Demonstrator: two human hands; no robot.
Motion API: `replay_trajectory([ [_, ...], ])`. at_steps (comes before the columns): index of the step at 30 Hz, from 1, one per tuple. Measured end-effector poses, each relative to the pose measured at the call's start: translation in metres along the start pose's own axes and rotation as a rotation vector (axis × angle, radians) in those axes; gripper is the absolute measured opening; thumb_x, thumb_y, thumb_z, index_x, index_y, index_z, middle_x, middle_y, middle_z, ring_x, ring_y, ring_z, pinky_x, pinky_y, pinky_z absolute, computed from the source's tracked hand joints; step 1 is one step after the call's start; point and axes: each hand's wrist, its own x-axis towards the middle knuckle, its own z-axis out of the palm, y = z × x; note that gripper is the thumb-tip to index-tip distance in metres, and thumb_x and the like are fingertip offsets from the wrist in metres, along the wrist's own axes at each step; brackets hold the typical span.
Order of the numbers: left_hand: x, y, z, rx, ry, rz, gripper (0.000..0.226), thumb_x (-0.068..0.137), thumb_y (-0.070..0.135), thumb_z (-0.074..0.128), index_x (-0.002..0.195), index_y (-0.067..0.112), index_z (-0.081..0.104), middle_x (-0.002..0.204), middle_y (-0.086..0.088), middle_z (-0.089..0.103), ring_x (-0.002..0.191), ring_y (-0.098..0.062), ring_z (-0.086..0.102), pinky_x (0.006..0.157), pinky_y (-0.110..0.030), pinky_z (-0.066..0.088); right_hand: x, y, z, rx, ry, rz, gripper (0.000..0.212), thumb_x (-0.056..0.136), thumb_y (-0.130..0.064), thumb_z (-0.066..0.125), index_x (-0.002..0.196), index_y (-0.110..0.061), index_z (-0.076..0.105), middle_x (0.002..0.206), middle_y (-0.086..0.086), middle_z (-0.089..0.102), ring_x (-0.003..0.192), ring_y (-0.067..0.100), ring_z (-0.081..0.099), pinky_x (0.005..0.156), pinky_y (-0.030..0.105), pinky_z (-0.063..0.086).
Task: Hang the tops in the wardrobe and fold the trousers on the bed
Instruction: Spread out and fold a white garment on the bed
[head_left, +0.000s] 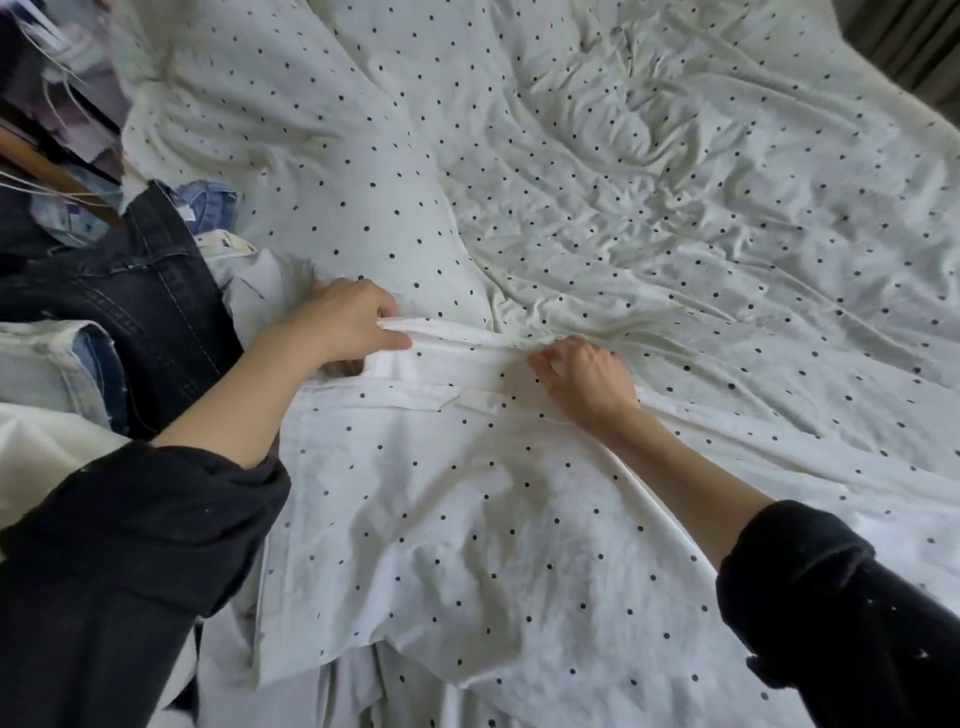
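Head view, wide and tilted down over bed (701, 218) under rumpled dotted sheet. Spread flat across near half: white polka-dot garment (467, 519), probably trousers to judge by waistband and pocket flap, though same print as sheet, so edges hard to trace. Left of it, heap of denim: dark jeans (140, 296) on top, lighter pairs beneath, none looking folded. Judged early in task: one garment laid out for folding, first fold not yet made, pile waiting, no wardrobe and no hanging tops anywhere in frame. Left hand (343, 322) clamped on waistband's left end, thumb over, fingers under. Right hand (582, 374) pinching waistband further right, fingertips curled into cloth, both holding it against bed. Hem of garment cut off at bottom edge. Top left corner a blur of cloth, cords and wood, not identifiable. Dark sleeves (104, 561) covering both lower corners. Small blue denim piece (208, 200) behind jeans, kind unclear.
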Motion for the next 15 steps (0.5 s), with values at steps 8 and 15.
replay_trajectory([
  [8,-0.011,-0.021,-0.016,-0.341,0.278,-0.088,0.04,0.086,0.029,0.065,0.061,0.012,0.04,0.061,0.0,0.035,0.076,-0.023,0.037,0.058,-0.032,0.022,-0.008,-0.007,0.005,-0.16,-0.067,-0.085,0.049,0.093,-0.054,0.041,0.127,-0.022,0.055,0.14,-0.001,0.044,0.131,0.022,0.035,0.101,0.041,0.025],
  [15,-0.025,-0.032,0.002,-0.569,0.39,-0.194,0.021,0.085,0.027,0.068,0.096,0.011,0.059,0.077,0.002,0.059,0.082,-0.019,0.053,0.074,-0.03,0.043,-0.019,-0.062,0.019,-0.144,0.105,-0.505,0.042,0.088,-0.05,0.055,0.117,-0.022,0.064,0.142,0.004,0.042,0.133,0.025,0.034,0.107,0.049,0.021],
])
